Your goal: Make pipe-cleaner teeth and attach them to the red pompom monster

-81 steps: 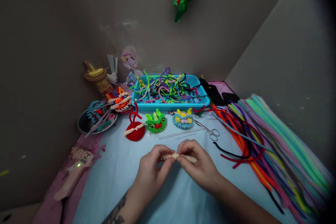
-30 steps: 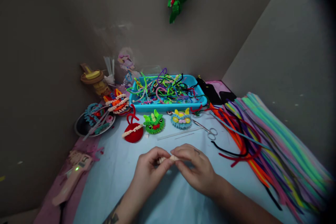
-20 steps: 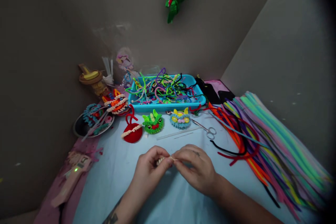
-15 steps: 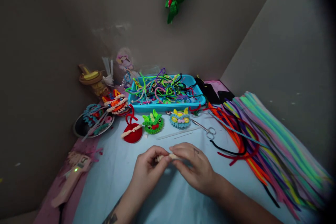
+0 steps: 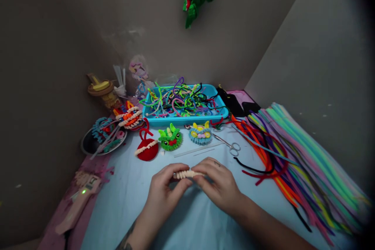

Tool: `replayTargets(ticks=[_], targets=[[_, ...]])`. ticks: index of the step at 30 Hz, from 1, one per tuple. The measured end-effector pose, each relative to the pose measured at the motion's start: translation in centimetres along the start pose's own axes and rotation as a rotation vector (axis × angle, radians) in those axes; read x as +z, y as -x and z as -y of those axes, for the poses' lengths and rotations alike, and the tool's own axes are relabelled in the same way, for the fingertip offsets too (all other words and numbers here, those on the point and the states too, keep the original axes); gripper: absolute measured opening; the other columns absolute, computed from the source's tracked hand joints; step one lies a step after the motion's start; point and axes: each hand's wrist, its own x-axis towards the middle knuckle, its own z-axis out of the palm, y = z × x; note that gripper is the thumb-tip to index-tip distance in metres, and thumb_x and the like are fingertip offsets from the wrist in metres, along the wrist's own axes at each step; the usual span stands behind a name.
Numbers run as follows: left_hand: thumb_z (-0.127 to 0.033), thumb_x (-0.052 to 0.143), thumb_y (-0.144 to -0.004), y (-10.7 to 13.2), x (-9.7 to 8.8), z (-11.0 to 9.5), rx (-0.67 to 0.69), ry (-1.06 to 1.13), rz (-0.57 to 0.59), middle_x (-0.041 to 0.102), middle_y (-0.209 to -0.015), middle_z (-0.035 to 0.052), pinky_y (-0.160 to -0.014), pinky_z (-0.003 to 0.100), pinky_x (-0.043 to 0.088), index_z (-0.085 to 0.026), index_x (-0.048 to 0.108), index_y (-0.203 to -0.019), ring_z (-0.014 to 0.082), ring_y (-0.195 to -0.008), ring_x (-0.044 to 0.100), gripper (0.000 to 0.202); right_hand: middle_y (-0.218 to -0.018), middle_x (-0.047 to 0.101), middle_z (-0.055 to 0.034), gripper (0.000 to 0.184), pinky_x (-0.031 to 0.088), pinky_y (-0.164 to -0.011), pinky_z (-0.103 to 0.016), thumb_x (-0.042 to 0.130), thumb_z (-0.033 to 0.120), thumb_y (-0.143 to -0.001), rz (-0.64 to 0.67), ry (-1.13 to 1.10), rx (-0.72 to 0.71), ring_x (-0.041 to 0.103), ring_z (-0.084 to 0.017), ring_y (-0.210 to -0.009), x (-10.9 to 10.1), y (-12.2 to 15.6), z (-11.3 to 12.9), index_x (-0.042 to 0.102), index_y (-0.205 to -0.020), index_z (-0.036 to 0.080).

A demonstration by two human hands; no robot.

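Observation:
Between my two hands is a cream pipe cleaner (image 5: 185,174), wound into a tight coil. My left hand (image 5: 165,189) pinches its left end between thumb and fingers. At the coil's right end, my right hand (image 5: 218,185) grips the pipe cleaner, and its fingertips cover that end. Just beyond my hands lie a red round piece (image 5: 148,151) with a cream twisted strip across it, a green fuzzy animal head (image 5: 170,137) and a blue-and-yellow fuzzy head (image 5: 200,133).
Scissors (image 5: 231,146) and a thin clear stick (image 5: 195,151) lie behind my hands. A blue tray (image 5: 184,120) holds pipe cleaner scraps. Long pipe cleaners (image 5: 310,156) spread at right. A metal bowl (image 5: 88,146) and a pink glue gun (image 5: 80,203) with a lit green light are at left.
My left thumb has opened away from the coil, so more of the cream pipe cleaner shows between my hands. The things on the table have stayed in place.

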Motion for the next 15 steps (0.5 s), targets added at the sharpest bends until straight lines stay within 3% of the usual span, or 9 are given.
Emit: replayTargets(ticks=[4,7,11,15], targets=[[-0.015,0.061,-0.081,0.11,-0.01,0.22,0.170,-0.097,-0.002,0.069,-0.080,0.0029,-0.064,0.020,0.050,-0.018,0.065,-0.090,0.0127,-0.071,0.064,0.010,-0.081,0.065,-0.0034,0.017,0.047,-0.070,-0.031,0.052,0.010,-0.087,0.046,-0.041,-0.010,0.058,-0.017,-0.077,-0.08,-0.05,0.15,0.058,-0.099,0.021],[-0.014,0.058,-0.083,0.34,0.06,0.43,0.217,-0.165,-0.015,0.067,-0.079,0.0032,-0.064,0.020,0.049,-0.017,0.062,-0.089,0.0126,-0.070,0.062,0.008,-0.082,0.064,-0.0039,0.019,0.047,-0.071,-0.032,0.051,0.007,-0.086,0.045,-0.022,-0.016,0.057,-0.018,-0.079,0.04,-0.10,0.24,0.057,-0.100,0.021],[-0.016,0.055,-0.085,0.37,0.12,0.40,0.162,-0.180,0.026,0.063,-0.075,0.0025,-0.061,0.021,0.046,-0.017,0.061,-0.087,0.0127,-0.067,0.058,0.006,-0.082,0.063,-0.0040,0.022,0.048,-0.071,-0.031,0.051,0.005,-0.086,0.013,-0.004,-0.044,0.057,-0.017,-0.078,0.23,-0.09,0.19,0.056,-0.100,0.021],[-0.021,0.056,-0.082,-0.03,0.02,-0.17,-0.025,-0.094,0.080,0.057,-0.065,-0.0005,-0.054,0.020,0.040,-0.017,0.059,-0.075,0.0112,-0.058,0.051,0.008,-0.080,0.063,-0.0033,0.022,0.049,-0.070,-0.030,0.050,0.005,-0.086,0.041,-0.045,-0.061,0.057,-0.016,-0.076,0.18,-0.11,0.27,0.058,-0.099,0.021]])
